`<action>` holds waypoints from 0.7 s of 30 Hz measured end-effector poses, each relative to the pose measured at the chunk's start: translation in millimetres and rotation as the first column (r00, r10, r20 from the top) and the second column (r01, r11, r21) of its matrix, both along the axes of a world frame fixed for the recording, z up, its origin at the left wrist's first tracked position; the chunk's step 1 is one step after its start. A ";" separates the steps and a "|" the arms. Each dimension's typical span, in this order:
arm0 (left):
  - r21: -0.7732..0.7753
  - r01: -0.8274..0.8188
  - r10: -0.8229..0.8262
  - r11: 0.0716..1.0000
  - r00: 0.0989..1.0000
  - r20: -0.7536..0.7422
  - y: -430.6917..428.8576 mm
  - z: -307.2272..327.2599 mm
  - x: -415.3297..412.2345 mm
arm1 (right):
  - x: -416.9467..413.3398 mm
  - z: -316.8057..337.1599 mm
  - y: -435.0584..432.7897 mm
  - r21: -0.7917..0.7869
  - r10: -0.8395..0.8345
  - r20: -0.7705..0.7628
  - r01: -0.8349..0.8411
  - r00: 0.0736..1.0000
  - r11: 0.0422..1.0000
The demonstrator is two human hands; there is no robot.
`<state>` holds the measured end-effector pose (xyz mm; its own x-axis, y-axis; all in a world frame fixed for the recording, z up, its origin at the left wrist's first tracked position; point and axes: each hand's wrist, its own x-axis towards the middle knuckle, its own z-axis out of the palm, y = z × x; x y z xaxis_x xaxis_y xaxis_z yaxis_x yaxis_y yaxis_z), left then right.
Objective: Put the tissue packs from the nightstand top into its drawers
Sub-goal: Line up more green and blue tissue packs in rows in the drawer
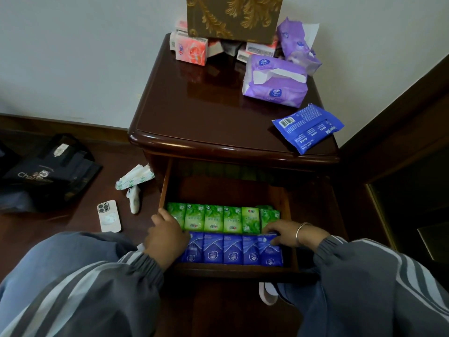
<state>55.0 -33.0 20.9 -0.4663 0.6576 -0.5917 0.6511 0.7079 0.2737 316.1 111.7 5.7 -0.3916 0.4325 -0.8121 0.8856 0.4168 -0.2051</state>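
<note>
The nightstand (194,113) drawer (289,203) is open, holding 6 green packs (213,218) in a back row and 5 visible blue packs (230,249) in front. The left hand (167,235) sits at the rows' 9 o'clock end, fingers curled down; whether they grip anything I cannot tell. The right hand (289,233), at 3 o'clock, pinches the end blue pack (269,251). On top, purple packs (274,81) lie toward 2 o'clock and pink packs (192,51) toward 11 o'clock.
</note>
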 end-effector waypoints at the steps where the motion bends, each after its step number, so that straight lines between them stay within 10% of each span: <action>1: 0.001 0.007 -0.007 1.000 1.000 -0.001 0.1 0.5 0.3 | -1.1 -2.9 -0.9 0.084 0.116 0.030 -0.119 0.993 0.989; 4: 0.000 0.022 -0.022 1.000 1.000 -0.002 -0.7 1.7 0.7 | -2.2 -12.9 -9.0 0.342 0.379 0.211 -0.431 0.901 0.835; 10: -0.010 0.026 -0.025 1.000 1.000 0.004 0.1 1.5 -0.1 | 2.3 -27.1 -21.1 0.411 0.436 0.334 -0.545 0.836 0.731; 21: -0.030 0.034 -0.034 0.999 0.999 -0.023 0.5 -0.7 2.1 | -1.9 -33.2 -23.6 0.418 0.339 0.268 -0.426 0.902 0.803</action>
